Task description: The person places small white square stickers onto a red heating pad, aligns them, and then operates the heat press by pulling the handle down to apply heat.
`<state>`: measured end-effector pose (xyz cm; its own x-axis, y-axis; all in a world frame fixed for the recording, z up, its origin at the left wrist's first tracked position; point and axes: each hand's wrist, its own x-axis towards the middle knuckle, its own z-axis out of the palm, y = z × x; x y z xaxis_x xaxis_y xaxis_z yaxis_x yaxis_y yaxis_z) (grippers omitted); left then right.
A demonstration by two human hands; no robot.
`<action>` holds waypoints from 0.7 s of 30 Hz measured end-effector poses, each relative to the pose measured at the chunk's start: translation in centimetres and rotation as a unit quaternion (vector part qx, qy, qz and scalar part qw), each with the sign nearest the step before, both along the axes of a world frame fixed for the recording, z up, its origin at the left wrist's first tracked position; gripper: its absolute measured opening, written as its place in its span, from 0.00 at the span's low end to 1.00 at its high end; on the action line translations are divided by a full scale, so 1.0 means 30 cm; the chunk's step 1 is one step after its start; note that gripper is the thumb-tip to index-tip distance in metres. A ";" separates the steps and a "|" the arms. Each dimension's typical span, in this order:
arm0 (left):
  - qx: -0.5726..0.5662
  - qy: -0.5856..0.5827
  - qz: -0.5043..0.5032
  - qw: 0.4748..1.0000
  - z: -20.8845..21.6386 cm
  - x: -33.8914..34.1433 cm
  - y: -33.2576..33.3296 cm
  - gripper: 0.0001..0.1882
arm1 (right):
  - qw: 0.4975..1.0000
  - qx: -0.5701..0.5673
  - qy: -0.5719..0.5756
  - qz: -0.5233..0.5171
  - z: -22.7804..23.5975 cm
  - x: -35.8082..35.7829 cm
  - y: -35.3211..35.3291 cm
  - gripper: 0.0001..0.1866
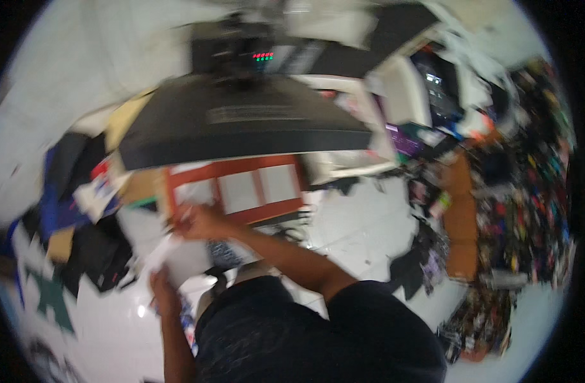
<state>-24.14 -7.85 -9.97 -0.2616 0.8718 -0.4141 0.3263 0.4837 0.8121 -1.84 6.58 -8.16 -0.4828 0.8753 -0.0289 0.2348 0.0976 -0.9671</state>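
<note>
A dark heat press with a wide upper plate (241, 121) fills the upper middle. Under its front edge lies a reddish-brown pad (225, 219) bearing white rectangular sheets in a row. The middle sheet (239, 191) and the right-hand sheet (279, 184) lie flat. My right hand (200, 221) reaches across to the pad's left side, at the near end of the leftmost sheet (195, 191); its fingers are smeared by motion. Lower left, my left hand (164, 292) is closed at the lower end of a blurred white sheet (160, 254).
Dark cloth or bags (101, 252) lie on the left. A light open box (362, 167) stands right of the press. Farther right are an orange-brown panel (459, 217) and a dense heap of mixed items (522, 210). A lit display (263, 57) sits above the press.
</note>
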 end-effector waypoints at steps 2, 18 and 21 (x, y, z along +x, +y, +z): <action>0.002 -0.326 0.124 0.937 0.043 0.114 0.074 0.18 | 0.997 -0.039 0.041 -0.050 -0.053 0.011 -0.124 0.21; 0.020 -0.293 -0.040 0.955 0.193 0.387 0.170 0.21 | 0.971 -0.088 -0.077 -0.208 0.096 0.300 -0.274 0.18; 0.013 -0.271 -0.047 0.961 0.201 0.381 0.172 0.21 | 0.964 -0.043 -0.007 -0.264 0.124 0.299 -0.318 0.16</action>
<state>-12.71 -2.69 -3.95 0.0666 0.8931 -0.4450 -0.1068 0.4498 0.8867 7.14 -2.95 -4.43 0.0300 0.9928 -0.1159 0.2421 -0.1197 -0.9628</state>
